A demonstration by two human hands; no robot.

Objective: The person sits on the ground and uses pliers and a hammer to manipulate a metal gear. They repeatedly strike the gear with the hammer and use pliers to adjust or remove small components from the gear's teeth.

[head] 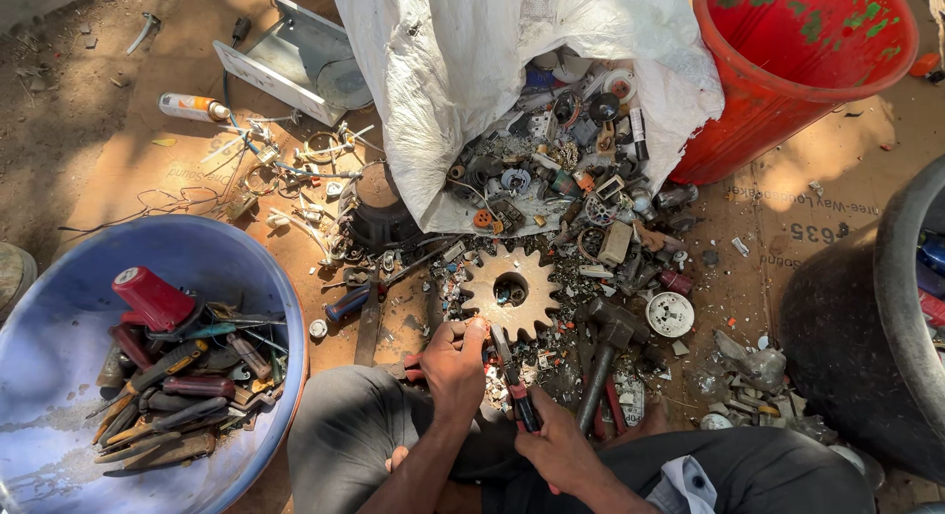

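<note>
Two hands at work: we are sitting on the ground, our left hand (455,361) closing its fingers on a small reddish part (482,330) pinched just below the large toothed gear (512,289), while our right hand (563,445) is gripping the dark handle of a screwdriver (514,376) whose tip is angling up toward that part.
Doing it well: we are judging that the tip should be seated squarely before any force goes in, the left fingers staying clear of its line, and the part braced against the ground, not held in the air.
White sack: a woven sack (443,71) is lying open on its side, spilling small motors, coils, caps and plastic scraps toward the gear.
Blue basin: a wide blue basin (59,337) at our left is holding screwdrivers and pliers with worn handles, plus a red cylindrical piece (153,297).
Red bucket: a red bucket (787,71) is standing beyond the pile; its contents are not showing.
Black tub: a dark tub (866,327) is sitting at our right, its inside mostly out of view.
Close by: a hammer (605,352) is resting beside the right hand.
</note>
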